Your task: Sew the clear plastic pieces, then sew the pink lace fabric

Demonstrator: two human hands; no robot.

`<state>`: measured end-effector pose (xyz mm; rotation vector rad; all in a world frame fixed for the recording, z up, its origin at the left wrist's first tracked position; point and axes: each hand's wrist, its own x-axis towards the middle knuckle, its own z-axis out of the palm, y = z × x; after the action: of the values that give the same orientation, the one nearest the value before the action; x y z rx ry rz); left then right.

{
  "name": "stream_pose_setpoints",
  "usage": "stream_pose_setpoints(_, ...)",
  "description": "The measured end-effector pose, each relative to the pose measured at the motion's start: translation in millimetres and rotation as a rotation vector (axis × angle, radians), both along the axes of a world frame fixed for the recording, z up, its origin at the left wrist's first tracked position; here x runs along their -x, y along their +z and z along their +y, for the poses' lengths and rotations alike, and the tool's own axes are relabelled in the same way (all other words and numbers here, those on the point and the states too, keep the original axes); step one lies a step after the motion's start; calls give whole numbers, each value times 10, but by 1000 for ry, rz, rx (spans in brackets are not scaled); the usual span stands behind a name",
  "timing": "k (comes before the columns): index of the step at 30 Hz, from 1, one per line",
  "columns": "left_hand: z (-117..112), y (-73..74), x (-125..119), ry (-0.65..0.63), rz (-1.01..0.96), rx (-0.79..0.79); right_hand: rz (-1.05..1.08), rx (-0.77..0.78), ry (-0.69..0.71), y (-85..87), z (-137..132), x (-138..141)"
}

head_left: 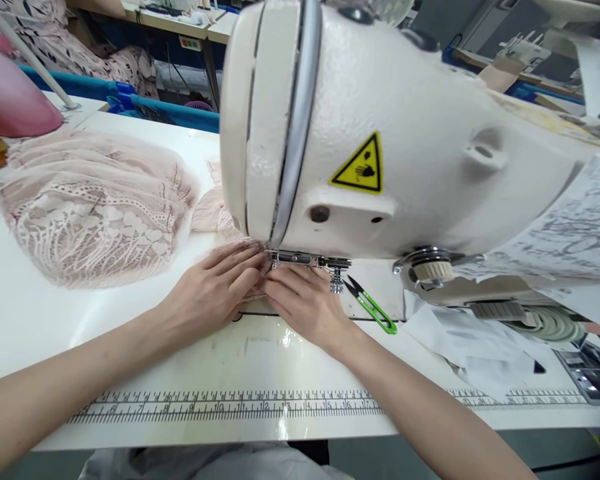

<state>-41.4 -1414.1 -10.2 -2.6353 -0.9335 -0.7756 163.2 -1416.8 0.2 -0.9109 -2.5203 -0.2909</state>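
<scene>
My left hand lies flat, fingers stretched out, pressing a small piece of pink lace on the white table just left of the presser foot. My right hand lies flat beside it, fingers extended toward the foot, resting on the same lace below the needle area. Both sit under the head of a cream sewing machine. The fabric under my fingers is mostly hidden.
A pile of pink lace pieces lies at the left. Green thread snips rest right of my right hand. White cloth scraps and printed paper sit at the right. A ruler strip runs along the front edge.
</scene>
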Motion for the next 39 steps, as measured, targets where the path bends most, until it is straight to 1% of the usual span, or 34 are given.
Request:
stream_pose_setpoints(3, 13, -27, 16, -57, -2, 31, -5, -36, 28, -8, -9, -14)
stream_pose_setpoints(6, 38, -82, 46, -118, 30, 82, 9, -14, 7, -12, -35, -33)
stream_pose_setpoints(9, 61, -125, 73, -133, 56, 106, 21, 12, 13, -11, -58, -48)
stream_pose_setpoints(12, 69, -130, 89, -136, 57, 127, 27, 8, 36, -3, -68, -53)
stream_pose_setpoints(17, 65, -124, 90, -117, 39, 141, 18, -19, 46, 17, -65, -42)
stream_pose_setpoints(24, 75, -116, 76, -80, 61, 103, 36, -24, 59, -6, -40, -36)
stream_pose_setpoints(39, 47, -77, -16, 8, 50, 51, -36, 52, -2, -31, -9, -96)
